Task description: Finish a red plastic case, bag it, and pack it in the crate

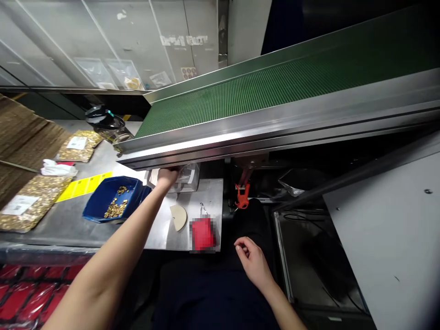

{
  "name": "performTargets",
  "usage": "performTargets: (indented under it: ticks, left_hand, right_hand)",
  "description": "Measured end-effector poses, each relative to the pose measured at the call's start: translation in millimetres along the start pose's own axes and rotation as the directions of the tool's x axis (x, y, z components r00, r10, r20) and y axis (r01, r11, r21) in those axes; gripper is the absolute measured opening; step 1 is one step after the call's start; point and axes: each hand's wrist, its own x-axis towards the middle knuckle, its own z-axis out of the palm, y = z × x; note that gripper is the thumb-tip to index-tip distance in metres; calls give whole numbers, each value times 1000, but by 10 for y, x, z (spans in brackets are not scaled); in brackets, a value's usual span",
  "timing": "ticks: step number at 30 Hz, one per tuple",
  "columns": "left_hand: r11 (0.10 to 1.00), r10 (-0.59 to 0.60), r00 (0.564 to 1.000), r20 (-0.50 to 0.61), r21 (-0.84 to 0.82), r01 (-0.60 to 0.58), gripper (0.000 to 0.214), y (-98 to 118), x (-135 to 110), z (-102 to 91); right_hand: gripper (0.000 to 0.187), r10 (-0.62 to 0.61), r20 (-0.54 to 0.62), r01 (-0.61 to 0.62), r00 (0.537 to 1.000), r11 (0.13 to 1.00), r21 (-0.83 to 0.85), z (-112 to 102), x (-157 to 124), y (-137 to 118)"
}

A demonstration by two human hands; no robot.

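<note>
Steel table (212, 190) partly under green conveyor belt (220, 98). Left hand (167, 178) at clear box (190, 183) on the table, by the belt's low end; fingers hidden, can't tell grip. Right hand (252, 260) over lap (192, 270), fingers half-curled, empty. Blue bin (101, 195) beside left forearm (132, 229).

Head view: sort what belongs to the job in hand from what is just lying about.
Likely in use:
clear container, with the left hand at it
blue bin holding gold-coloured pieces
beige piece
red item, too blurred to identify

Probably just lying about:
white cloth
dark-lidded jug
</note>
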Motion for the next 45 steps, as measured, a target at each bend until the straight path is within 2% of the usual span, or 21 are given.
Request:
performTargets:
  ticks: [3,6,9,12,14,17,18,21,22,24,27,30,32,37,41,43,45]
  left_hand:
    - [1000,0,999,39,-27,1,25,-41,-140,-66]
    - [996,62,997,40,-65,-60,27,-3,-382,-213]
    - [984,127,992,2,-123,-126,30,96,-748,-398]
    - [965,169,986,-3,-201,-166,33,240,-1224,-505]
    - [952,189,981,39,-254,-173,33,343,-1563,-494]
    - [934,207,970,127,-321,-157,32,457,-2017,-383]
    - [929,208,966,151,-338,-147,31,475,-2139,-339]
    - [917,184,966,182,-385,-102,30,471,-2404,-243]
    - [911,174,967,189,-403,-85,30,458,-2464,-227]
    - [894,171,960,220,-445,-57,30,428,-2561,-209]
    - [870,209,928,309,-493,-32,23,394,-2678,-195]
    - [878,237,891,387,-478,-26,18,368,-2759,-204]
    - [895,243,886,396,-443,-47,21,348,-2777,-235]
    - [948,304,920,246,-171,-268,17,306,-2719,-310]
    - [958,285,952,112,-82,-277,13,287,-2623,-301]
    - [963,269,963,-13,19,-269,11,291,-2565,-294]
    - [971,239,969,-67,45,-236,8,314,-2507,-273]
  right_hand:
    - [19,4,-5,-4,1000,1000,11,-23,24,-30]
    - [19,-16,5,16,1000,1000,22,-46,73,-191]
    - [17,-58,30,57,998,998,41,-30,153,-469]
    - [15,-117,62,113,991,991,67,74,287,-809]
    - [16,-165,73,155,984,979,131,186,392,-1024]
    - [38,-212,68,194,975,958,212,351,519,-1256]
    - [40,-201,65,183,977,960,213,392,545,-1298]
    - [23,-118,75,101,990,975,196,446,567,-1317]
    - [23,-91,83,73,992,977,202,444,561,-1295]
    - [26,-56,97,36,994,980,194,419,542,-1232]
    - [32,-11,102,-1,995,993,120,358,506,-1145]
    - [42,6,103,-7,995,1000,9,301,458,-1119]
    - [45,0,87,7,996,996,-89,274,414,-1137]
    - [31,-66,60,83,996,931,-355,260,309,-1227]
    - [13,-105,89,137,990,833,-536,283,300,-1260]
    - [4,-88,60,106,994,823,-558,292,304,-1266]
    - [3,-79,44,90,996,823,-561,295,306,-1279]
